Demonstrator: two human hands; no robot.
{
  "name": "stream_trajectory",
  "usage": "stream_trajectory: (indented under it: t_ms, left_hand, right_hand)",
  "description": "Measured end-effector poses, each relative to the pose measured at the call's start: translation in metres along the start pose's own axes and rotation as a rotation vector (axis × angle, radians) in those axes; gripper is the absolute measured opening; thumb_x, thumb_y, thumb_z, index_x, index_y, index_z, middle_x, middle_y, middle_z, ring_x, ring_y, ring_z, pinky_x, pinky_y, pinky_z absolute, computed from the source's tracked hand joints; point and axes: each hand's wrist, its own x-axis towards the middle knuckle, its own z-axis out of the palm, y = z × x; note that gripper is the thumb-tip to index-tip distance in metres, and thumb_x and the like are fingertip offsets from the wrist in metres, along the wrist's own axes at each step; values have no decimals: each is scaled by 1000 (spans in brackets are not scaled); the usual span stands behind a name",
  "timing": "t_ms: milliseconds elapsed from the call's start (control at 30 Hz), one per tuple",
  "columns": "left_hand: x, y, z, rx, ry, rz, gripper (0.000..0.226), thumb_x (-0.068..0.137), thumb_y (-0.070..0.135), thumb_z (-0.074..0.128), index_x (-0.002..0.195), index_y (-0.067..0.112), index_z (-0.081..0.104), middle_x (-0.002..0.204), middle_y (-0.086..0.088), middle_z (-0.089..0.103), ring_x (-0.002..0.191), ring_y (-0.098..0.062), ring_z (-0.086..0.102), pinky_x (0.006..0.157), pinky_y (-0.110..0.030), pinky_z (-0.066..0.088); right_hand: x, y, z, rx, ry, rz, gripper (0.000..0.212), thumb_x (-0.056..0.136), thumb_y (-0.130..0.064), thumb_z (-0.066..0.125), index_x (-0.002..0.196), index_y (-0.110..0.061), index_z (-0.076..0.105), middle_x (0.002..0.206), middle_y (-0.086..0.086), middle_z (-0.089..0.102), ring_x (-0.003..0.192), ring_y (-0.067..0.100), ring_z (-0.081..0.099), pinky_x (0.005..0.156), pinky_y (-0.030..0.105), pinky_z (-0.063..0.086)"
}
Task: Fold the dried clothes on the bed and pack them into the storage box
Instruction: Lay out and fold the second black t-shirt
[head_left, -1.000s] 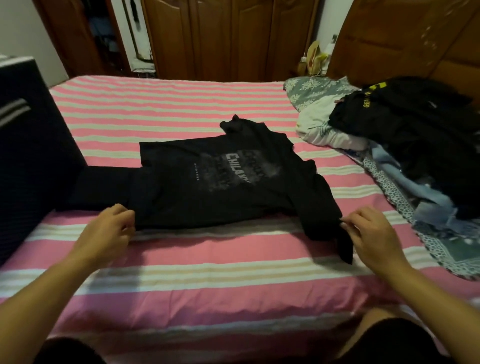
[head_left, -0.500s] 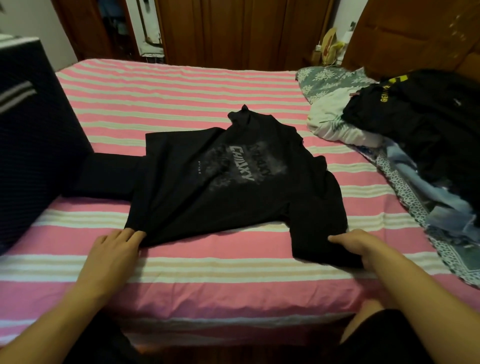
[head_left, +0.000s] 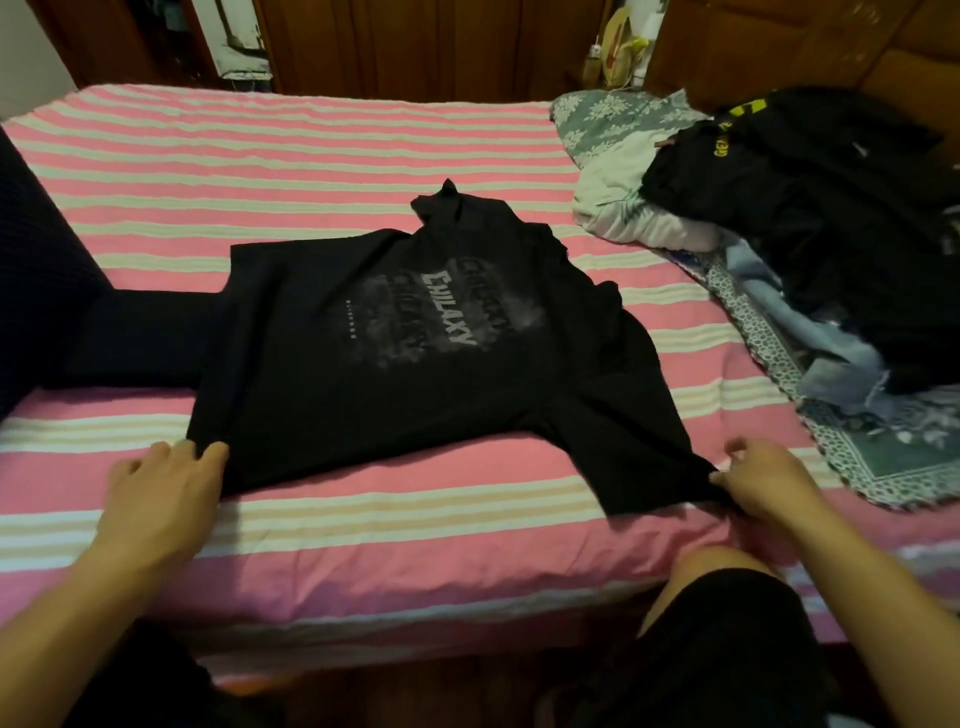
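Now my left hand (head_left: 161, 493) and right hand (head_left: 763, 480) each pinch the shirt's (head_left: 395, 353) near edge, spreading it flat on the bed (head_left: 311, 156) for folding.

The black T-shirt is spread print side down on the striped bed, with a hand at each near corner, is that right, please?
Not quite: the head view shows the black T-shirt print side up, its lettering visible. The rest holds: the left hand and right hand hold its near corners on the striped bed.

Bare striped bed (head_left: 311, 156) lies open beyond the black T-shirt (head_left: 395, 353), and another bare band runs along the near edge between the two hands. A heap of dark clothes (head_left: 810, 218) and pale bedding (head_left: 634, 208) crowds the right side; a dark box (head_left: 36, 291) walls the left edge
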Motion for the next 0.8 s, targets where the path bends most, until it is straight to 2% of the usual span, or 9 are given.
stream_trajectory:
  t_ms: [67,133,233,333,400,467,567,700,800]
  left_hand:
    - [2,25,-13,-38,7,-42,43,64,7,79,105,10,67,90,-19,53,84,-42,52,66,-49,40]
    - [-2,77,-38,-286,-6,54,43,66,10,82,107,13,70,93,-14,57,86,-42,55,68,-48,46]
    - [-21,185,-77,-817,-280,233,24,87,35,72,109,24,69,98,5,63,96,-21,61,82,-36,50]
    - [-39,287,-93,-832,-318,376,41,88,58,63,118,30,61,112,4,60,109,-21,54,91,-38,45]
    - [-45,331,-97,-837,-233,313,51,87,64,61,123,30,53,119,4,52,114,-21,46,91,-37,39]
    - [-45,361,-101,-940,-125,192,50,86,62,65,119,27,51,116,5,51,111,-22,46,83,-34,32]
    - [-41,379,-99,-1114,-9,55,39,85,50,73,108,25,54,105,6,55,104,-22,48,79,-34,30]
    - [-34,379,-92,-1194,-26,41,29,84,30,74,107,25,57,101,7,62,102,-20,54,83,-37,36]
    - [-35,372,-95,-1410,-45,-29,22,81,9,69,96,22,59,90,5,64,85,-18,62,80,-37,47]
  right_hand:
    - [-9,-5,-2,-49,109,-195,44,80,-12,75,123,-13,63,119,16,63,107,35,61,90,42,50]
    - [-17,-7,-2,2,-30,-386,48,77,-11,79,122,-17,64,117,7,61,109,28,61,94,40,50]
    - [-24,3,7,-80,-209,-502,62,74,-13,82,132,-20,61,124,4,59,116,21,57,101,33,46]
    - [-25,17,19,173,-30,-456,36,82,-11,78,117,-17,71,111,1,67,106,18,63,89,26,44]
    - [-25,21,25,238,79,-452,24,86,-11,75,109,-16,74,101,-2,69,100,19,65,85,25,43]
    - [-23,24,30,217,125,-514,24,87,-10,73,110,-16,73,101,-2,69,96,16,64,85,27,45]
    - [-21,29,24,388,166,-510,15,90,-11,70,104,-17,74,93,-9,70,87,10,64,80,28,49]
    - [-18,32,26,503,91,-486,19,96,-15,62,95,-30,72,74,-12,70,75,2,65,71,24,51]
    - [-15,30,28,479,99,-499,20,98,-16,59,103,-32,70,71,-9,68,72,2,63,67,24,47]
